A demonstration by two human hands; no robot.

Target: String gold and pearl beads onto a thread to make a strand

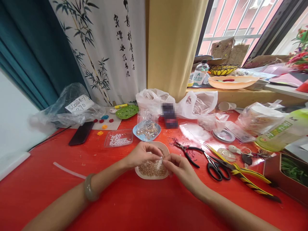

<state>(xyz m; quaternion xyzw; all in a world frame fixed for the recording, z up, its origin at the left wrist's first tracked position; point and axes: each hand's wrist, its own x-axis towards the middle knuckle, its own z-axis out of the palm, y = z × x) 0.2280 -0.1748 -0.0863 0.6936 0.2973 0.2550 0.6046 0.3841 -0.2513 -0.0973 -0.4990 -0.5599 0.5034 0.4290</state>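
Both my hands meet over a pale dish (139,175) heaped with small gold beads (150,168). My left hand (146,154) comes in from the left, thumb and fingers pinched together. Opposite it, my right hand (176,163) is pinched too, its fingertips almost touching those of the left. Whatever lies between the fingertips is too small to make out. Just behind the dish stands a blue dish (137,136) of mixed beads. Left of that sits a clear plastic box (108,142) with white pearl beads (117,139).
Pliers (185,149), black-handled scissors (215,170) and large yellow-black pliers (250,179) lie to the right. A green bottle (276,134) and a box (288,179) flank them. A phone (81,133) and a green dish (127,111) are at the back left; plastic bags (198,102) line the rear.
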